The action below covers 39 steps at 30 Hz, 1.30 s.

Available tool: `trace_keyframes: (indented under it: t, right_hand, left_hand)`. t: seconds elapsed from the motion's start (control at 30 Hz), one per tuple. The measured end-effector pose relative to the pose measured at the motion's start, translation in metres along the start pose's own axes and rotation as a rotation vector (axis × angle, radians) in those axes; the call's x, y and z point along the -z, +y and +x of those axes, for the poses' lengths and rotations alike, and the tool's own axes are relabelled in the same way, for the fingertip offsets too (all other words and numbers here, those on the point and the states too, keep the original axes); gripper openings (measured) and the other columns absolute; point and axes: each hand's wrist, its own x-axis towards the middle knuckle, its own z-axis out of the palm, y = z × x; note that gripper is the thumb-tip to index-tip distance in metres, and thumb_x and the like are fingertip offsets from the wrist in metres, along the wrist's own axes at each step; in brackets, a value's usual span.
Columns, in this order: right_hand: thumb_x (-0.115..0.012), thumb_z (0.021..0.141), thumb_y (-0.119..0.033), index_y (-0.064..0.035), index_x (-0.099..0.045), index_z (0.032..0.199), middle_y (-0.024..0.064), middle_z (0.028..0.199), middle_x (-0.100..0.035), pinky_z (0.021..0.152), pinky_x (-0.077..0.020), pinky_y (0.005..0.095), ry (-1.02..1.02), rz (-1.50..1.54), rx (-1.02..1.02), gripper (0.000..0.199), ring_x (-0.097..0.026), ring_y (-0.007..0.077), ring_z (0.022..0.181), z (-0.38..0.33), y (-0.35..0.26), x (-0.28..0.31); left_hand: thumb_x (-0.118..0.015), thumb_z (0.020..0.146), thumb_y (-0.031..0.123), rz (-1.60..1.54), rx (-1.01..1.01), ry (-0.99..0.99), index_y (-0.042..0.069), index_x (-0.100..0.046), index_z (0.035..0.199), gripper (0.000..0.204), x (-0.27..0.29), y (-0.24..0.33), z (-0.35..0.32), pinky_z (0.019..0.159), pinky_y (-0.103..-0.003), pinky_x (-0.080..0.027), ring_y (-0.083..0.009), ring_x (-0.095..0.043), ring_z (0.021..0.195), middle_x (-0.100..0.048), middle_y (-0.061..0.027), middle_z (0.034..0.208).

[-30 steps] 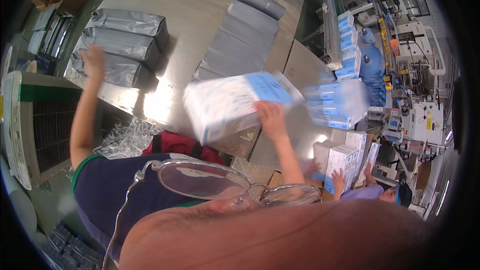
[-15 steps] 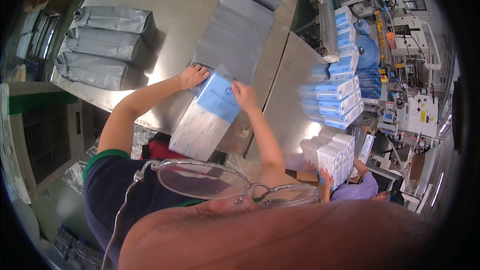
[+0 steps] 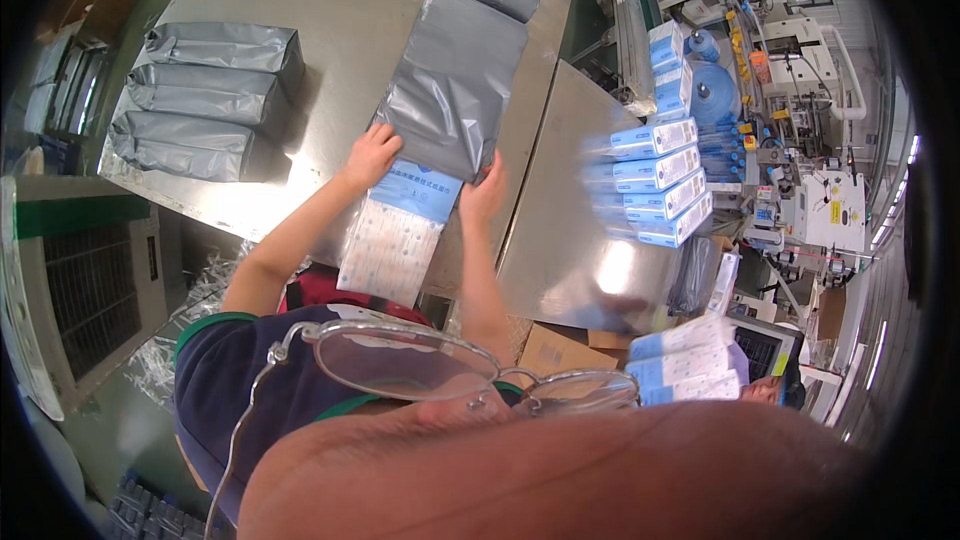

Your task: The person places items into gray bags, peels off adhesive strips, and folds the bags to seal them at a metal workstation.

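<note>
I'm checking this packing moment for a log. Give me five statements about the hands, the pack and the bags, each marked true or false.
1. The left hand and right hand both sit at the mouth of the long grey bag. True.
2. The white and blue pack is fully inside that bag. False: most of it sticks out toward the person.
3. Three filled grey bags lie stacked on the steel table, to the left. True.
4. The blue and white boxes are piled on the left of the table. False: they are on the right.
5. The right hand holds a pair of scissors. False: no scissors show.
</note>
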Motion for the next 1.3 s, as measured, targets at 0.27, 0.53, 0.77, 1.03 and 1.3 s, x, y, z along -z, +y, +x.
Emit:
trace_keyframes:
  t: [0.27, 0.53, 0.77, 1.03, 1.3]
  right_hand:
    - [-0.036, 0.076, -0.013, 0.0007, -0.052, 0.073, 0.0217, 0.073, -0.054, 0.058, -0.0401, 0.0405, -0.521, -0.162, -0.010, 0.022, -0.053, 0.0346, 0.069, -0.018, 0.039, -0.013]
    - [-0.042, 0.074, -0.019, 0.0001, -0.055, 0.076, 0.0210, 0.075, -0.055, 0.061, -0.0425, 0.0379, -0.957, -0.229, -0.076, 0.023, -0.053, 0.0344, 0.071, -0.103, 0.042, 0.059]
    - [-0.055, 0.071, -0.028, -0.0073, -0.055, 0.071, 0.0124, 0.063, -0.055, 0.052, -0.0412, 0.0345, -1.201, -0.537, 0.504, 0.021, -0.055, 0.0248, 0.059, -0.116, 0.041, 0.065]
    - [-0.061, 0.068, -0.012, -0.0035, -0.053, 0.075, 0.0058, 0.063, -0.044, 0.048, -0.0381, 0.0240, -0.675, 0.507, 0.097, 0.014, -0.047, 0.0149, 0.052, -0.108, -0.058, -0.014]
    - [-0.054, 0.073, -0.010, -0.0031, -0.049, 0.069, 0.0108, 0.062, -0.044, 0.052, -0.0356, 0.0307, -0.457, 0.386, -0.047, 0.009, -0.044, 0.0220, 0.057, -0.153, 0.019, 0.060]
  left_hand:
    - [-0.045, 0.072, 0.013, -0.149, 0.630, -0.332, 0.000, -0.052, 0.070, 0.014, -0.015, -0.008, -0.044, 0.062, -0.041, -0.041, -0.0338, -0.052, 0.071, -0.052, -0.0217, 0.075]
    - [-0.045, 0.069, 0.019, -0.186, 0.240, -1.049, 0.004, -0.055, 0.073, 0.018, 0.036, -0.009, -0.136, 0.065, -0.038, -0.041, -0.0306, -0.050, 0.073, -0.053, -0.0150, 0.077]
    - [-0.055, 0.073, 0.014, -0.658, 0.975, -0.549, 0.001, -0.049, 0.061, 0.018, 0.044, 0.024, -0.108, 0.048, -0.025, -0.037, -0.0105, -0.047, 0.052, -0.048, -0.0056, 0.053]
    - [-0.050, 0.076, 0.006, -1.029, 0.885, -0.343, -0.001, -0.054, 0.072, 0.009, 0.037, 0.026, -0.135, 0.052, -0.020, -0.037, -0.0079, -0.045, 0.053, -0.051, -0.0025, 0.059]
    - [-0.050, 0.073, 0.002, -0.939, 0.942, -0.482, -0.001, -0.050, 0.072, 0.003, 0.040, 0.023, -0.141, 0.060, -0.023, -0.040, -0.0127, -0.050, 0.063, -0.053, -0.0067, 0.069]
